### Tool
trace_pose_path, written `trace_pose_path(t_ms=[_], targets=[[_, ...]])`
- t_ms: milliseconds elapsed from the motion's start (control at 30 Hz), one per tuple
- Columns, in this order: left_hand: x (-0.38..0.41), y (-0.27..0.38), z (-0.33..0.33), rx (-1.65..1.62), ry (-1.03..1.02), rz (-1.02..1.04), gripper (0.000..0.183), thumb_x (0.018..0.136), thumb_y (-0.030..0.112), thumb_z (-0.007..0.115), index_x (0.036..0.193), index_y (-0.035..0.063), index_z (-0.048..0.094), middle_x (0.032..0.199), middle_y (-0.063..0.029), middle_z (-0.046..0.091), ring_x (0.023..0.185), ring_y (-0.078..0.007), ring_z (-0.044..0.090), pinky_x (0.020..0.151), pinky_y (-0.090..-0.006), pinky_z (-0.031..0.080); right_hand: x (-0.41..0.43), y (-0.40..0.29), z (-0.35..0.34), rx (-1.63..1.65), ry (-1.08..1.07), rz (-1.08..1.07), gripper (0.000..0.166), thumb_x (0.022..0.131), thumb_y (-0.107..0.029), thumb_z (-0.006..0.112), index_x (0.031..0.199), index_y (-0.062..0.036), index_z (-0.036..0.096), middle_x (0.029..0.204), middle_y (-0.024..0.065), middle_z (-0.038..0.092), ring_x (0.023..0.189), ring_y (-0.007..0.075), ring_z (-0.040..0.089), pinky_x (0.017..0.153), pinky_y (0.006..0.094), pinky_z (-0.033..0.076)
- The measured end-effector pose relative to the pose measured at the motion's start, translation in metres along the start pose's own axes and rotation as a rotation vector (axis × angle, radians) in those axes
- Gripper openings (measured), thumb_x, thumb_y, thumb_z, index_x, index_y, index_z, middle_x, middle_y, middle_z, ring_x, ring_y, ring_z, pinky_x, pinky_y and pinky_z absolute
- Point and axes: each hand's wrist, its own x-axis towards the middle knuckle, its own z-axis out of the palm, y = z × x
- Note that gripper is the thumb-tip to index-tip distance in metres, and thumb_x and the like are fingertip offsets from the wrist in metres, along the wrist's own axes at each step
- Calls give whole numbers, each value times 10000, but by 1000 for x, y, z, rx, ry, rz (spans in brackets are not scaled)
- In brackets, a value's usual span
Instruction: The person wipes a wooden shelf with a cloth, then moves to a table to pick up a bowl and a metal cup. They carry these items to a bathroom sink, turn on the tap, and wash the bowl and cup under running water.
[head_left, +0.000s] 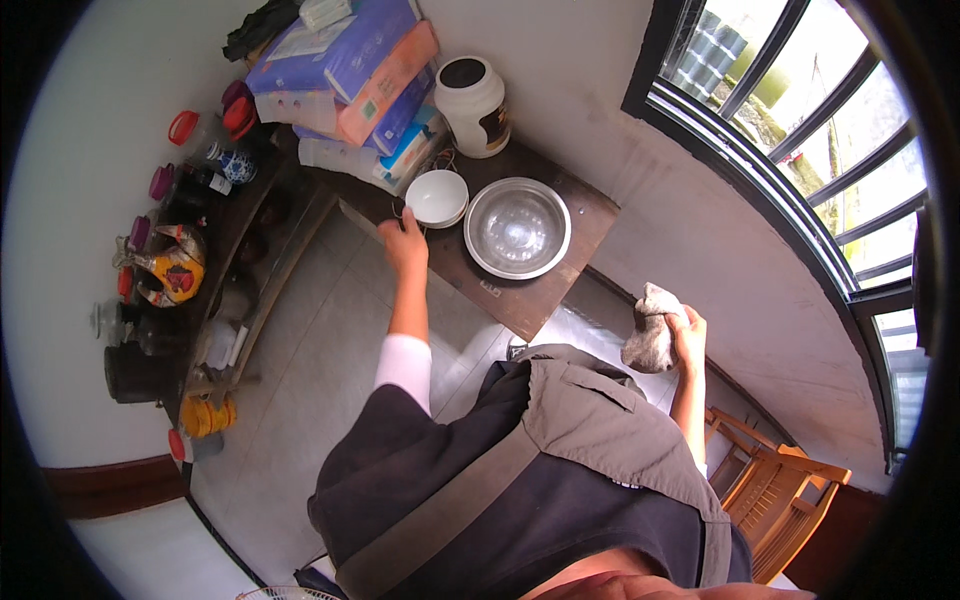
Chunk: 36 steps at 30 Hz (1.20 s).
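My left hand (405, 241) is at the near left side of a small stack of white bowls (436, 196), with one fingertip at the rim. I cannot tell whether it grips them. Just right of the bowls, a round stainless steel basin (517, 229) rests on the dark wooden tabletop (517, 306). Nothing shows inside the basin but reflected light. Off the table's right corner, my right hand (686, 337) holds up a bunched, greyish cloth (651, 330), folded over on itself.
Tissue packs (352, 75) are piled at the table's back left, beside a white plastic jar (472, 109). Jars and bottles crowd a wooden shelf (289, 247) at left. A bamboo chair (780, 487) stands at lower right, below a barred window (787, 127).
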Motion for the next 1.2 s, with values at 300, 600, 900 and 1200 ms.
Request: trace_pose_path(t_ms=[300, 600, 900, 1200], targets=[[-93, 27, 27, -597, -822, -382, 446, 720, 273, 594, 991, -68, 499, 907, -161, 572, 714, -223, 590, 544, -303, 496, -4, -48, 13, -20, -86, -118, 267, 717, -70, 523, 960, 35, 560, 845, 76, 597, 769, 144, 545, 705, 259, 433], [-167, 97, 27, -827, -879, -137, 523, 819, 182, 484, 1255, -1, 262, 1161, -165, 431, 1067, -237, 420, 917, -323, 315, 12, -101, 64, -251, 190, -447, 281, 731, -198, 568, 950, -21, 557, 898, 167, 591, 854, 279, 579, 759, 341, 439], [-221, 138, 12, -780, -998, 395, 529, 884, 273, 430, 1298, 4, 240, 1262, -178, 385, 1169, -261, 379, 960, -334, 298, 38, -46, 102, -507, 294, -555, 402, 748, -240, 593, 1067, -30, 465, 1021, 177, 530, 941, 344, 518, 780, 408, 420], [-193, 159, 24, -865, -1067, 317, 390, 911, 255, 377, 1211, 6, 379, 1116, -121, 485, 1023, -203, 462, 893, -314, 348, 33, -60, 93, -421, -249, -592, 371, 716, -281, 599, 1028, -82, 566, 957, 157, 568, 940, 294, 541, 800, 386, 424]])
